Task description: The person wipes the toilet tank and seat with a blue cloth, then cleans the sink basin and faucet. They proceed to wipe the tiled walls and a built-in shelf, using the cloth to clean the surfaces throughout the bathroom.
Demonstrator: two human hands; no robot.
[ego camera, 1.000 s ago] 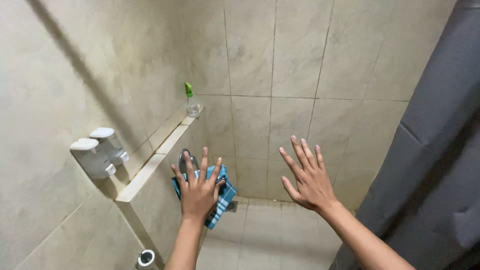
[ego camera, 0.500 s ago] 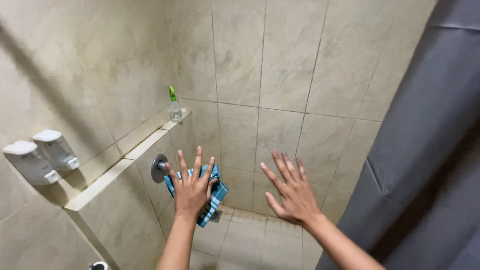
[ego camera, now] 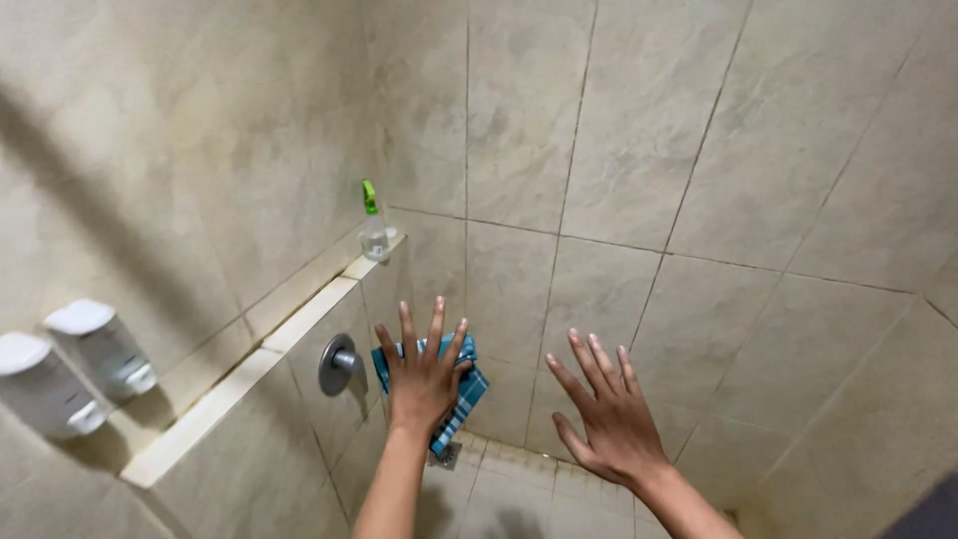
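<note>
Both hands are raised in front of the tiled shower wall with their backs to the camera and every finger spread wide. The left hand (ego camera: 423, 377) is flat and open, holding nothing; it hangs in front of a blue checked cloth (ego camera: 461, 391), which shows behind and below its fingers and wrist. Whether the palm presses on the cloth or merely hovers before it cannot be told from this angle, since the hand itself hides the contact. The right hand (ego camera: 603, 409) is likewise open and empty, fingers fanned and tilted a little to the left, set apart from the cloth and from the left hand, with bare beige tile behind it.

The cloth hangs low against the wall near the corner, just right of a round metal shower valve (ego camera: 339, 363) mounted on the face of a low tiled ledge (ego camera: 249, 374). The ledge runs along the left wall toward the corner. At its far end stands a small clear spray bottle with a green nozzle (ego camera: 373, 228), upright. Nearer the camera, two white wall dispensers (ego camera: 70, 364) sit side by side above the ledge. Down on the floor, beneath the cloth, a small square floor drain (ego camera: 448, 457) is partly visible between the forearms.
</note>
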